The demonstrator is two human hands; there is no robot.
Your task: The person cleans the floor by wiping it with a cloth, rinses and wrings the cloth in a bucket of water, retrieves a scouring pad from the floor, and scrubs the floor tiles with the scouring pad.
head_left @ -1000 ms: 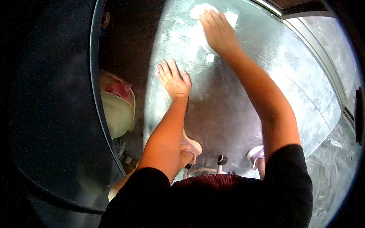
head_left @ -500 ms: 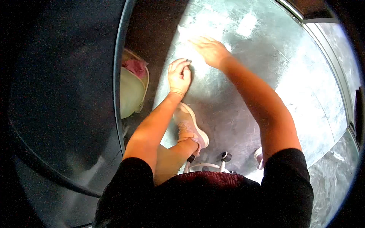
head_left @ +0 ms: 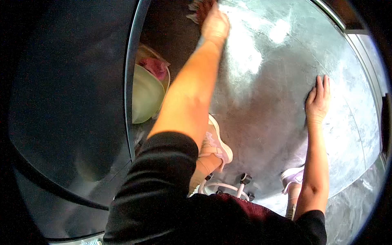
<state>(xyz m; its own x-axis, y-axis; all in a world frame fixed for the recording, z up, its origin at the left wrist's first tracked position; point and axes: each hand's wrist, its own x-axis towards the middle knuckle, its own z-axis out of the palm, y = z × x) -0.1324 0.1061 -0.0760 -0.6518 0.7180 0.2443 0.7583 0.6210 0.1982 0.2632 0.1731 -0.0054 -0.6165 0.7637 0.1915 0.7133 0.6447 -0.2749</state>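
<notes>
Seated posture above a grey floor [head_left: 265,110], viewed from the head. The left hand [head_left: 215,25] reaches to the upper edge of the view, where a dark reddish cloth [head_left: 203,11] with whitish edges lies immediately to the left of its fingers, apparently in contact. Blur conceals the fingertips, so whether this grip pinches the cloth or merely presses on it cannot be told. The right hand [head_left: 317,103], well apart from the cloth, rests palm down on the floor, its grip flat and holding nothing, the fingers extended close together. A pale green container [head_left: 147,98] with a pink cloth [head_left: 155,67] inside stands left of the left forearm; 2 shoes [head_left: 218,143] appear below.
</notes>
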